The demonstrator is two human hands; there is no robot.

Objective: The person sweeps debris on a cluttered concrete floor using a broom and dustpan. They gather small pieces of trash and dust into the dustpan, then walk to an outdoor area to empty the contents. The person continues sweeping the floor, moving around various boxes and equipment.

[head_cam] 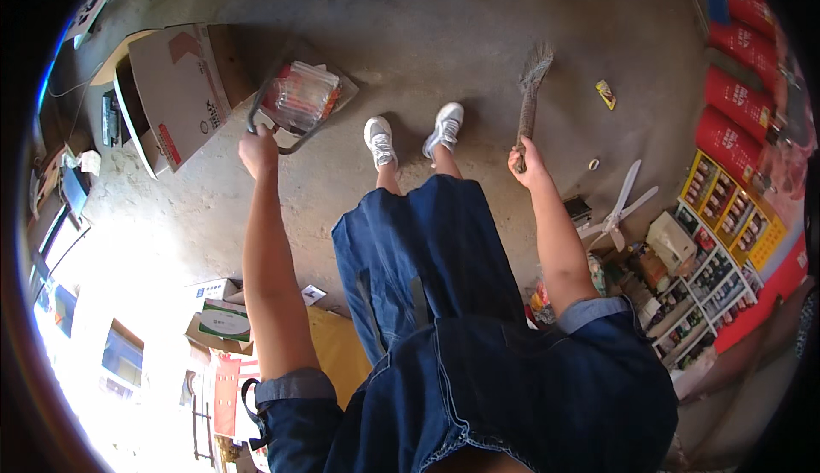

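Observation:
My left hand (259, 153) grips the dark bent handle of a dustpan (349, 91) on the left side of the view. Clear plastic packaging (307, 92) with red and orange parts lies in the pan. My right hand (530, 162) is closed around the handle end of a straw hand broom (530, 98), whose bristles point away from me over the concrete floor (410, 50). To the right of the broom lies a yellow wrapper (605, 95), apart from the bristles. A small ring, perhaps a tape roll (594, 164), rests nearer to me.
A large cardboard box (179, 95) stands left of the dustpan. Fan blades (618, 213) and a shelf of small goods (711, 262) are at the right. Several red packages (730, 140) line the far right. More boxes (221, 322) sit near my left elbow.

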